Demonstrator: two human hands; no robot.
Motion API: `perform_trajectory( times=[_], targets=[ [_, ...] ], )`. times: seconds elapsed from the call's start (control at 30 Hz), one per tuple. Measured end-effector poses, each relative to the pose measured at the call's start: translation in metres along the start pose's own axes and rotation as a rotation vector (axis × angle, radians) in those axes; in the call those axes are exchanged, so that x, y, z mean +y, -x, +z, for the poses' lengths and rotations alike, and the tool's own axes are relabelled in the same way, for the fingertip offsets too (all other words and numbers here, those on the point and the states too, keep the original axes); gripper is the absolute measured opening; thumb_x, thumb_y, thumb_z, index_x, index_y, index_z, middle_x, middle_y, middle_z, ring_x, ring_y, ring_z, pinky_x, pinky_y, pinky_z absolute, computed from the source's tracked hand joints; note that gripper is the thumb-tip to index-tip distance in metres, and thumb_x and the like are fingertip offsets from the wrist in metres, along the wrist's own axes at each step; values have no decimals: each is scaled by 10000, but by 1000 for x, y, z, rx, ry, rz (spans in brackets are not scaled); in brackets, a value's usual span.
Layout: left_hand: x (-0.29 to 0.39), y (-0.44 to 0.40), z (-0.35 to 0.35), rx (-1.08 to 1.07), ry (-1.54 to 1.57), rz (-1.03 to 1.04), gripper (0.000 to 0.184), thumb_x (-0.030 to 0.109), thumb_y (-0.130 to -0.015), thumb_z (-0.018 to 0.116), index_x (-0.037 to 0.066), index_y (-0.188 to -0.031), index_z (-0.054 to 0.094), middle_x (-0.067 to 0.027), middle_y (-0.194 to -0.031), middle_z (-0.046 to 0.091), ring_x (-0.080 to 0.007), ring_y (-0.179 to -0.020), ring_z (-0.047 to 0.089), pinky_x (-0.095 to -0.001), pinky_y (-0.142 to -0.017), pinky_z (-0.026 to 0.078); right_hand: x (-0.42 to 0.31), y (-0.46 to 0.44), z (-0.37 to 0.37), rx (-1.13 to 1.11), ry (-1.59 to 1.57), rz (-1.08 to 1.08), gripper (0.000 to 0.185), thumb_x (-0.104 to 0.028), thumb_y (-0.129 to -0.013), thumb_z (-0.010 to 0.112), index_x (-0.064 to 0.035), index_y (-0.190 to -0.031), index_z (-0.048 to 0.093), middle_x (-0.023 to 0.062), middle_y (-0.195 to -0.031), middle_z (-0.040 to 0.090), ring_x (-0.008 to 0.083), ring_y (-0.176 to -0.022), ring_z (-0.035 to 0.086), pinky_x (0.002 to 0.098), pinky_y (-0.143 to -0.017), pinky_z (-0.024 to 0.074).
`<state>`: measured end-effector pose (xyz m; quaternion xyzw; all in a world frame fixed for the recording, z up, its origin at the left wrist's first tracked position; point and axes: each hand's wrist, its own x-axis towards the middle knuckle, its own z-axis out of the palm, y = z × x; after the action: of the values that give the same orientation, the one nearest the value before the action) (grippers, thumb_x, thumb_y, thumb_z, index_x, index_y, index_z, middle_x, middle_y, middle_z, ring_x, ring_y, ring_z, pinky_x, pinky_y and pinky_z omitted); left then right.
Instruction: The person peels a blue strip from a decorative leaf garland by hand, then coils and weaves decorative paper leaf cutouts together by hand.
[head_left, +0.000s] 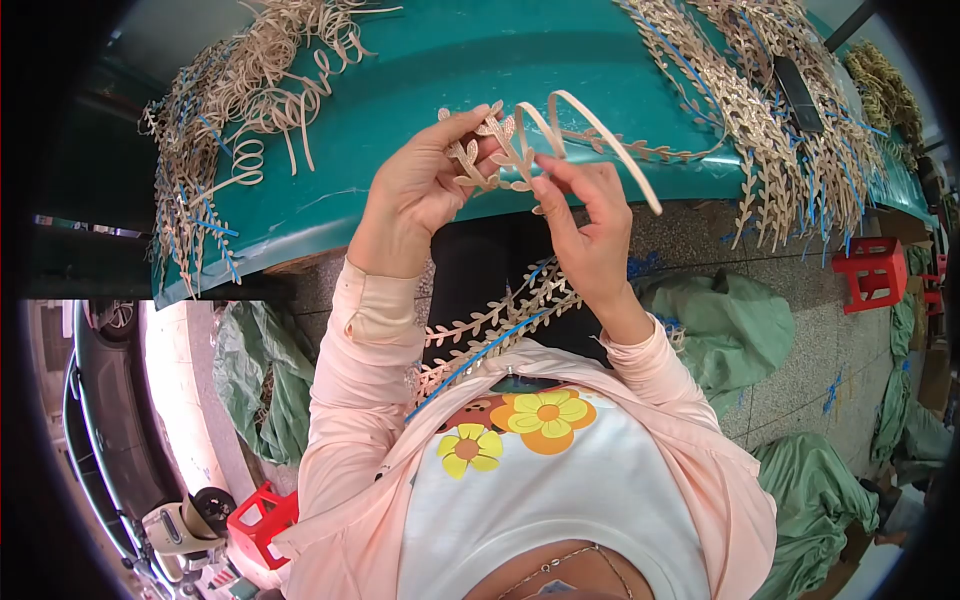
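Note:
My left hand (pixel 430 175) pinches a beige leaf-shaped trim (pixel 513 150) between thumb and fingers, above the front edge of the green table. Close beside it, my right hand (pixel 588 205) has thumb and forefinger closed on the lower part of the same trim. A flat cream strip (pixel 610 140) curls in loops up and to the right from between the hands. One leafy length (pixel 650 151) trails right across the table. More leaf trims (pixel 475 335) with blue ties lie over my lap.
Coiled strips and leaf trims (pixel 275 90) heap at the table's (pixel 430 65) left end. A large leaf-trim pile (pixel 720 90) with a black phone (pixel 797 95) covers the right end. Green sacks (pixel 720 325), a red stool (pixel 870 275) and another red stool (pixel 262 520) stand around me.

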<state>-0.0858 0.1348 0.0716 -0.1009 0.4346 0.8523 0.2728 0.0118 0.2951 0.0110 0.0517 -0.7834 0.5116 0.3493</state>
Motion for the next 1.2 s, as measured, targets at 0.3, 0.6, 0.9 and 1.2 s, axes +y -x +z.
perform_trajectory(
  times=[0.3,0.6,0.9,1.2],
  targets=[
    [-18,8,5,-223,-81,79,255,259,-918,688,9,-965,683,-88,-871,695,-169,-761,668,-285,-672,530,-12,-10,4,-13,-86,114,158,-114,-911,689,2,-1017,676,68,-881,623,131,-807,581,270,-712,488],
    [-20,12,8,-30,-360,327,277,293,-896,721,18,-929,711,-66,-812,713,-127,-723,671,-243,-638,500,-18,-4,12,25,-543,368,207,-105,-931,679,29,-1089,671,20,-966,648,34,-686,559,170,-585,433],
    [-12,1,-1,-168,-178,65,294,297,-880,738,18,-970,712,-64,-912,709,-124,-750,649,-234,-681,519,-19,-9,4,-27,-407,350,180,-83,-913,693,25,-1057,691,10,-874,661,19,-633,533,163,-543,414],
    [-41,-4,-5,-184,-484,629,182,161,-890,716,-19,-874,703,-117,-967,708,-153,-875,646,-298,-851,474,-15,-24,6,-135,-663,572,238,-93,-928,668,6,-1144,669,42,-963,678,59,-778,614,230,-685,524]
  ],
)
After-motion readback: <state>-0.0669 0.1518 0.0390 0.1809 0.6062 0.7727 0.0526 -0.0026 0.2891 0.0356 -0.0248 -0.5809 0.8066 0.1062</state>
